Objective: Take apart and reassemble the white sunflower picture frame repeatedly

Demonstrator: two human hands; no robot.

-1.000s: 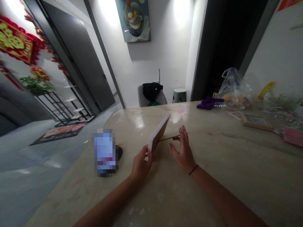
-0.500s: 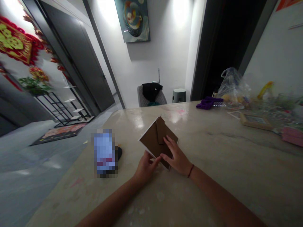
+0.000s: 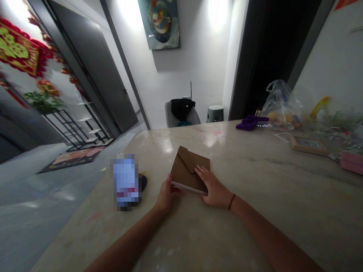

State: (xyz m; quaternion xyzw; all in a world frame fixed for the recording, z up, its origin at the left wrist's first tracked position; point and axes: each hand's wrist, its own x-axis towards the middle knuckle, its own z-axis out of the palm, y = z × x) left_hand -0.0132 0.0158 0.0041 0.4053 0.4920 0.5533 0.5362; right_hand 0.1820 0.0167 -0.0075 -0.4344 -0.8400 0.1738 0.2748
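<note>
A flat square piece with a brown back and thin white edges [image 3: 185, 172] is held just over the table, with a folded brown flap across its back. At its lower left corner my left hand [image 3: 166, 194] grips the edge, thumb on the side and fingers partly underneath. My right hand [image 3: 214, 187] lies over its right part, fingers on the brown back and thumb at the lower right corner. Both hands are closed on the piece. Its underside is hidden.
On the marble-look table [image 3: 181, 234], a blurred-out phone-like screen [image 3: 125, 181] stands left, with a dark round thing behind it. At the right are purple cloth [image 3: 249, 122], a plastic bag [image 3: 280, 105], a wooden frame [image 3: 308, 145] and a pink item [image 3: 351, 162].
The brown-backed piece has turned counterclockwise, so its lower edge faces me more. My left hand has shifted left and slightly up to its lower left corner.
</note>
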